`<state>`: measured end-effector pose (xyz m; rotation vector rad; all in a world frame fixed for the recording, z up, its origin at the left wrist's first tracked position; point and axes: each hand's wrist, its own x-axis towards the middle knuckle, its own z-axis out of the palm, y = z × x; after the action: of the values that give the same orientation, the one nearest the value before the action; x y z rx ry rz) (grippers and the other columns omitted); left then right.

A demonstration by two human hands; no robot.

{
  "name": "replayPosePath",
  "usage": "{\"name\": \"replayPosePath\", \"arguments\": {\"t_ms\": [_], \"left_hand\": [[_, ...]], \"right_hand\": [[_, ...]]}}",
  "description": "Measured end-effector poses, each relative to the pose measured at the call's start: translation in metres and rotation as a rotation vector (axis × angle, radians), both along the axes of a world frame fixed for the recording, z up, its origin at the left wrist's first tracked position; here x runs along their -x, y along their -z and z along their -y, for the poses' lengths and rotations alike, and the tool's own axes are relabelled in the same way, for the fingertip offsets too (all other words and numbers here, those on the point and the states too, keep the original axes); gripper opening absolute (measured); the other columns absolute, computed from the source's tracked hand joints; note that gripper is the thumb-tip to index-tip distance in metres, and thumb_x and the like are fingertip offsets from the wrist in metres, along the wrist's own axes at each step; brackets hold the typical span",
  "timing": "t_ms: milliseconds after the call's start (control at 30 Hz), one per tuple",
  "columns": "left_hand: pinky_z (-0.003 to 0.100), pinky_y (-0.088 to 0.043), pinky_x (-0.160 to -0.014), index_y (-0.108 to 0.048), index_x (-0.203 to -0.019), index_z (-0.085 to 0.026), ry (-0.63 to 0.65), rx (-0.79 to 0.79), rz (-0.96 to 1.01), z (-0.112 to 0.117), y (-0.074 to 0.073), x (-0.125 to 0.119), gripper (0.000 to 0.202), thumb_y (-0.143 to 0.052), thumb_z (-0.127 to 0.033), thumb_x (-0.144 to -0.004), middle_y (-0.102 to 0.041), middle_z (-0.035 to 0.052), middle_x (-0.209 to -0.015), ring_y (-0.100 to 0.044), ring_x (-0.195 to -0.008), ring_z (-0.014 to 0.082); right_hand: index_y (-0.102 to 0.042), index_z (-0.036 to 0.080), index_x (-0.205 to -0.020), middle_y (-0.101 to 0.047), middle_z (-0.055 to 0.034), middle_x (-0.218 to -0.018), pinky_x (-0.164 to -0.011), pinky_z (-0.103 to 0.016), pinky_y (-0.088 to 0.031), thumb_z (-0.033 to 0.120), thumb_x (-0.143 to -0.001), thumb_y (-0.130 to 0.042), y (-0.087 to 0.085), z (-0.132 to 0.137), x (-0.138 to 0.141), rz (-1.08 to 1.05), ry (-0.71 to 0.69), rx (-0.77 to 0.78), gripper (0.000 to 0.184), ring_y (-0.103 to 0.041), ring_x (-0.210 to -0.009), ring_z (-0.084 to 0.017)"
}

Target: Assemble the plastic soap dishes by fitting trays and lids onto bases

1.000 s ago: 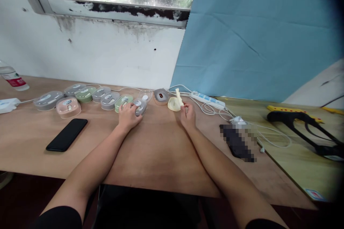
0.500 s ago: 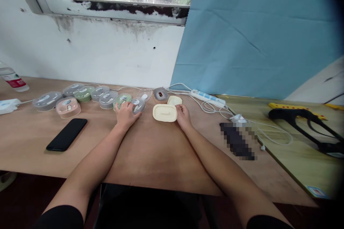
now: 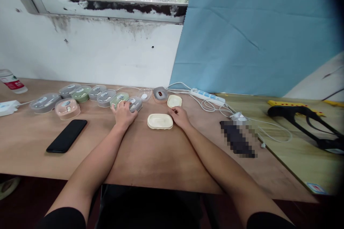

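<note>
Well left of the left hand, a black flat smartphone (image 3: 67,136) lies on the brown wooden tabletop (image 3: 150,164), near the forearm; a wide sweep of that arm could knock it. Between the phone and the far edge, a pink oval case with a clear plastic cover (image 3: 67,109) stands in front of a close group of similar cases, where one push could pass along several.

The left hand (image 3: 124,114) rests with bent fingers over a pale green oval case with a clear cover (image 3: 118,98) and just beside a grey oval case with a clear cover (image 3: 135,105); whether it grips either cannot be told. Uneven pressure there might skid the light-looking grey case or tip its cover.

Between the hands, a cream shallow oval plastic piece (image 3: 160,121) lies flat on the tabletop. The right hand (image 3: 179,117), well apart from the left, has its fingertips bunched at that piece's right edge; contact is unclear. A pinch catching only the rim could let it slip or flip.

Just beyond the right fingers sits a cream rounded dish (image 3: 174,101), easily nudged by the knuckles. Farther right, loose white cables (image 3: 209,110) could snag a drifting wrist.
</note>
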<state>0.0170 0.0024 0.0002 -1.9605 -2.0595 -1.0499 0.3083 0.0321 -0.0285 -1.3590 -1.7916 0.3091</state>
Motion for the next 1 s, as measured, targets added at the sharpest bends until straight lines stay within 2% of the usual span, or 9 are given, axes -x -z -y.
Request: {"name": "replayPosePath", "arguments": {"t_ms": [167,333,467,533,600,700,767,900,1000], "left_hand": [[0.057,-0.011,-0.112,-0.062,-0.111,-0.022,-0.067,0.011,-0.020,-0.004,0.003,0.001,0.036,-0.058,-0.033,-0.076,-0.059,0.0117,-0.121,-0.047,-0.121,0.0337],[0.057,-0.013,-0.113,-0.062,-0.112,-0.024,-0.104,0.007,-0.032,-0.008,0.006,0.000,0.036,-0.057,-0.029,-0.077,-0.059,0.0100,-0.124,-0.047,-0.121,0.0319],[0.058,-0.013,-0.112,-0.061,-0.113,-0.024,-0.109,0.008,-0.040,-0.010,0.008,0.003,0.035,-0.056,-0.029,-0.079,-0.058,0.0100,-0.127,-0.045,-0.123,0.0315],[0.059,-0.012,-0.112,-0.061,-0.115,-0.024,-0.100,-0.008,-0.058,-0.009,0.007,0.003,0.036,-0.056,-0.030,-0.080,-0.055,0.0112,-0.130,-0.040,-0.129,0.0330],[0.059,-0.011,-0.112,-0.060,-0.117,-0.022,-0.065,-0.047,-0.082,-0.008,0.006,0.000,0.038,-0.057,-0.032,-0.081,-0.051,0.0123,-0.135,-0.032,-0.135,0.0345],[0.056,-0.011,-0.113,-0.060,-0.118,-0.022,0.071,-0.100,-0.131,-0.001,0.002,-0.011,0.039,-0.059,-0.037,-0.082,-0.047,0.0118,-0.140,-0.026,-0.139,0.0344],[0.053,-0.015,-0.113,-0.060,-0.118,-0.022,0.234,-0.100,-0.165,0.006,-0.001,-0.020,0.039,-0.057,-0.041,-0.085,-0.049,0.0114,-0.139,-0.030,-0.137,0.0326],[0.047,-0.026,-0.110,-0.056,-0.126,-0.020,0.625,-0.016,-0.233,0.020,0.000,-0.038,0.053,-0.053,-0.053,-0.086,-0.052,0.0127,-0.135,-0.040,-0.130,0.0293],[0.050,-0.027,-0.108,-0.053,-0.131,-0.020,0.775,0.109,-0.305,0.026,0.005,-0.044,0.066,-0.056,-0.062,-0.081,-0.049,0.0154,-0.138,-0.043,-0.127,0.0322]], "right_hand": [[-0.067,0.018,-0.092,-0.064,-0.0083,-0.094,-0.081,-0.035,-0.047,0.032,-0.085,-0.052,-0.002,-0.012,0.001,0.081,0.003,-0.096,0.022,-0.060,-0.085,-0.021],[-0.065,0.017,-0.111,-0.061,-0.0139,-0.113,-0.097,-0.042,-0.040,0.028,-0.085,-0.053,-0.013,-0.035,0.014,0.309,0.056,-0.214,0.030,-0.052,-0.109,-0.029],[-0.057,0.020,-0.128,-0.050,-0.0160,-0.134,-0.101,-0.048,-0.035,0.029,-0.087,-0.053,-0.024,-0.052,0.027,0.462,0.071,-0.179,0.042,-0.045,-0.121,-0.034],[-0.059,0.021,-0.126,-0.047,-0.0161,-0.138,-0.101,-0.051,-0.033,0.029,-0.087,-0.053,-0.028,-0.056,0.031,0.521,0.077,-0.112,0.041,-0.044,-0.122,-0.036],[-0.065,0.021,-0.116,-0.049,-0.0147,-0.137,-0.099,-0.051,-0.034,0.028,-0.086,-0.053,-0.031,-0.058,0.035,0.553,0.073,-0.056,0.032,-0.047,-0.118,-0.035],[-0.070,0.020,-0.098,-0.057,-0.0109,-0.128,-0.096,-0.044,-0.037,0.024,-0.087,-0.051,-0.036,-0.057,0.038,0.506,0.057,-0.070,0.022,-0.053,-0.109,-0.029],[-0.069,0.019,-0.094,-0.062,-0.0102,-0.119,-0.094,-0.041,-0.039,0.023,-0.088,-0.049,-0.041,-0.053,0.039,0.422,0.046,-0.127,0.021,-0.055,-0.104,-0.027],[-0.062,0.018,-0.099,-0.066,-0.0107,-0.105,-0.089,-0.038,-0.041,0.030,-0.093,-0.044,-0.044,-0.030,0.032,0.143,0.036,-0.245,0.023,-0.057,-0.099,-0.026],[-0.055,0.019,-0.104,-0.064,-0.0077,-0.097,-0.078,-0.034,-0.044,0.038,-0.096,-0.038,-0.037,0.001,0.020,-0.073,0.017,-0.227,0.027,-0.059,-0.088,-0.023]]}}
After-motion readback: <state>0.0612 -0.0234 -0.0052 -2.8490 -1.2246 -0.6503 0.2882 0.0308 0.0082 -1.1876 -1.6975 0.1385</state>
